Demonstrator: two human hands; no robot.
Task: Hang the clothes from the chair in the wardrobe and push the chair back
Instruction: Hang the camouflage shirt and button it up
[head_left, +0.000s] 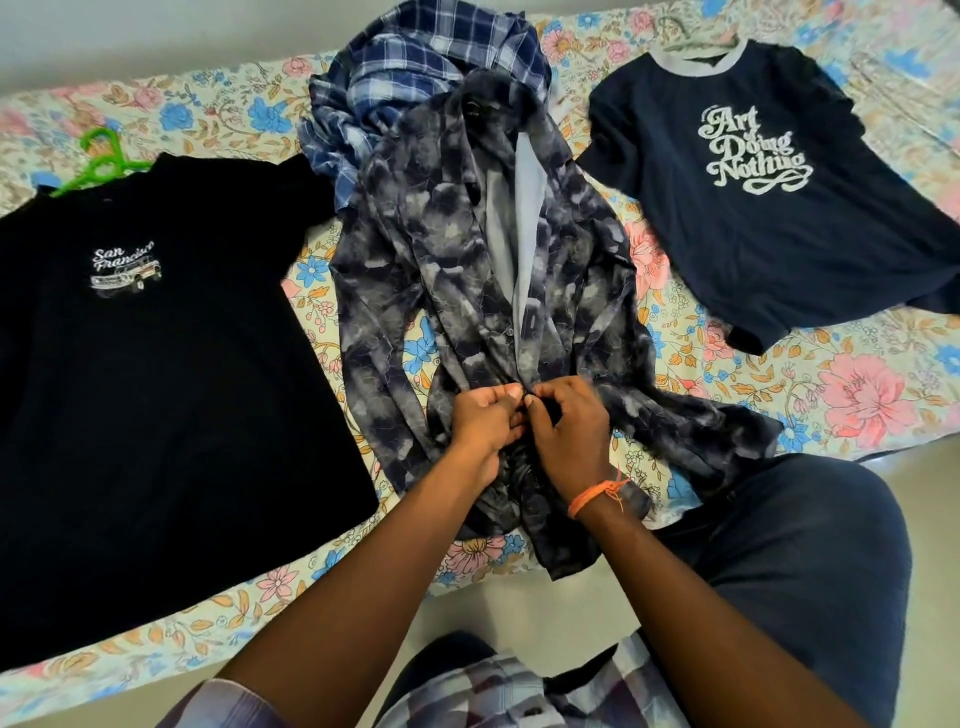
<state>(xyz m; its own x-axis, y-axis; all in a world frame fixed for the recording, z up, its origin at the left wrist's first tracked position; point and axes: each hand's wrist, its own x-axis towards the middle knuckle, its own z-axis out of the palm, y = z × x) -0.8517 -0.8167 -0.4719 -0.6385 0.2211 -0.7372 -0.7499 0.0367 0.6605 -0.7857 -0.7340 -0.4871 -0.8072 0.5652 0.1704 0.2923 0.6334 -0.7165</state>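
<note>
My left hand (485, 415) and right hand (566, 421) both pinch the front placket of the grey patterned button shirt (441, 270). It lies on the floral bedsheet (857, 395), between the black San Francisco T-shirt (156, 405) and the navy T-shirt (769, 208).

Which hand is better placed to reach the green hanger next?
The left hand. The green hanger lies at the far left by the black T-shirt; the right hand would have to cross over.
</note>
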